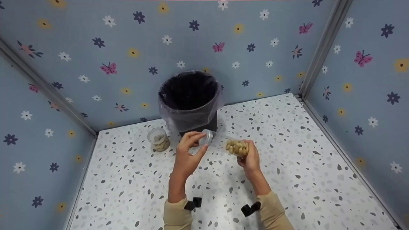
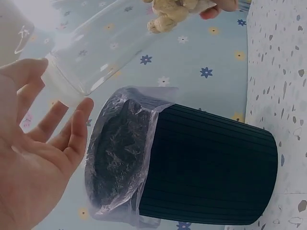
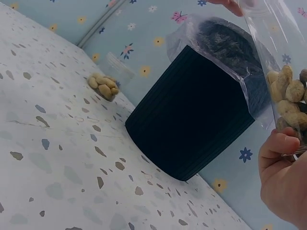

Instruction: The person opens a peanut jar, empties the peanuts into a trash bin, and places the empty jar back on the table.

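Observation:
A tall clear jar (image 1: 220,142) with peanuts in shells (image 1: 237,147) heaped at its base lies nearly level above the table. My right hand (image 1: 251,159) grips the base end; in the right wrist view its thumb and fingers wrap the jar beside the peanuts (image 3: 290,103). At the mouth end, my left hand (image 1: 188,156) pinches a pale round lid (image 1: 207,136) between thumb and fingers. The left wrist view shows the lid (image 2: 64,81) against the jar's mouth; whether it is fastened I cannot tell.
Just beyond the hands stands a dark bin (image 1: 213,121) with a clear plastic liner (image 1: 188,119), against the flowered back wall (image 1: 195,38). Left of it, a shorter clear jar (image 1: 156,132) holds peanuts on the speckled table (image 1: 127,185). Side walls enclose both sides.

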The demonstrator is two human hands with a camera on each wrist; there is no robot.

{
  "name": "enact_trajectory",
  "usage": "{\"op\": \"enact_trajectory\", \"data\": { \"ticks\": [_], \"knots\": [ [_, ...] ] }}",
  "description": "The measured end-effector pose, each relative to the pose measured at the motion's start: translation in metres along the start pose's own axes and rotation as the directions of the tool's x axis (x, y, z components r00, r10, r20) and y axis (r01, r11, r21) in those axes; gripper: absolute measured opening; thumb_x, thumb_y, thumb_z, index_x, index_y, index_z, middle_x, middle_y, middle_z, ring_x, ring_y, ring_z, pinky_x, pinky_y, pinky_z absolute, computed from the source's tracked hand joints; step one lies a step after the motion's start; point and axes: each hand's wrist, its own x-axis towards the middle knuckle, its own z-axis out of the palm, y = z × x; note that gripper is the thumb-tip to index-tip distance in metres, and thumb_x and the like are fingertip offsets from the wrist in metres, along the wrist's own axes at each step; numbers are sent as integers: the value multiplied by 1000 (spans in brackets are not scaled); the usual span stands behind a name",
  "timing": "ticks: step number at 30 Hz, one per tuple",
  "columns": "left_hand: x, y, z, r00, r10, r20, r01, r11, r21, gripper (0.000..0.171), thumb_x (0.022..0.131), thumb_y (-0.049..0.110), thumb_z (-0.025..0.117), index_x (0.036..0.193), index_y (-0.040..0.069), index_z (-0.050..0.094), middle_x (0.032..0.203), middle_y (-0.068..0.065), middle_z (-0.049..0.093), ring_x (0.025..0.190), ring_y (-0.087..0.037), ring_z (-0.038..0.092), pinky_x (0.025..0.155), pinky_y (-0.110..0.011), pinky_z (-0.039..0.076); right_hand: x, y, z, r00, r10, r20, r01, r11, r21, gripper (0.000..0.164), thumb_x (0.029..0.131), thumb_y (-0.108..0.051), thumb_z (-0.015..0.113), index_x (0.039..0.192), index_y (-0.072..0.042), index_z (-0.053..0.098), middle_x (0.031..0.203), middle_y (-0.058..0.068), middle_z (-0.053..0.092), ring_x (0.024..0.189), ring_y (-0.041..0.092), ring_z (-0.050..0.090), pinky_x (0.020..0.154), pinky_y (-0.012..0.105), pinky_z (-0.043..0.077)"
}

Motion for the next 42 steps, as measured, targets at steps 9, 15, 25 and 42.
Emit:
{"op": "enact_trajectory", "data": {
  "ticks": [9,15,25,42],
  "knots": [
    [0,-4,3,991,-9,-134,34,983,179,25,82,34,80,93,12,73,90,1,55,81,-10,56,70,-29,50,-2,1,-1,1000,-31,2,32,999,-40,40,105,-34,30,107,-5,55,58,2,48,41,9,37,34,21,26],
    [0,1,-1,979,25,-200,14,981,192,20,82,27,81,84,12,68,89,-1,58,80,-16,57,70,-34,50,-5,1,1,1000,-23,11,23,999,-39,42,107,-34,26,107,-5,56,58,2,47,41,10,36,34,22,26],
    [0,37,-15,992,78,-96,-79,997,-9,25,77,-10,76,100,-6,67,97,-17,59,91,-23,59,79,-45,52,-2,4,0,1000,-21,-15,21,1000,-22,38,103,-35,32,109,-6,55,58,3,47,42,10,38,35,21,26],
    [8,36,-17,958,194,-209,-197,980,11,18,77,-14,70,91,-3,71,82,-10,65,72,-20,61,62,-27,47,-13,-18,3,999,33,4,-33,999,-42,38,107,-28,24,113,-4,53,61,4,50,46,12,41,39,22,31]
  ]
}}
